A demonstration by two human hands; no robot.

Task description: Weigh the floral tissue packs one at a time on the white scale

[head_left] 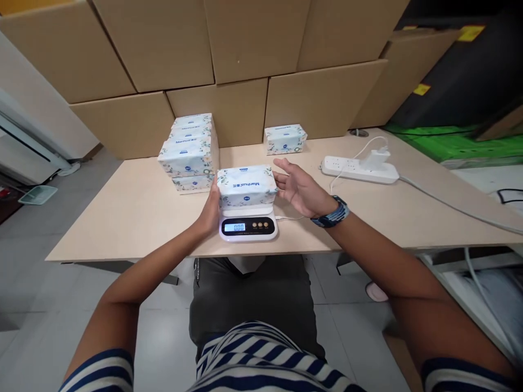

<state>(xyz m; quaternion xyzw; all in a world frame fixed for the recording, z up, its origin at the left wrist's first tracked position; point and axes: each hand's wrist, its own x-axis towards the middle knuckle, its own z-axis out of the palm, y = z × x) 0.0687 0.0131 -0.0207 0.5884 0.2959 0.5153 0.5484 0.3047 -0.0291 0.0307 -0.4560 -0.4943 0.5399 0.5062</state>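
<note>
Even, soft indoor light — pale glare on the floor [159, 335] at seven o'clock, darkness at two; wide-angle stretch splays the boxes [255, 41] at twelve — edges soften.

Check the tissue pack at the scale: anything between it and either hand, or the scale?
Nothing visible. The left hand is against the tissue pack; the right hand is open beside it. Nothing shows between pack and scale, though the pack hides most of the platform.

Tissue pack [247, 186] over scale [248, 237] on table [106, 218]; stacked packs [188, 155] behind left; single pack [285, 140] behind right; power strip [347, 167] farther right.
</note>
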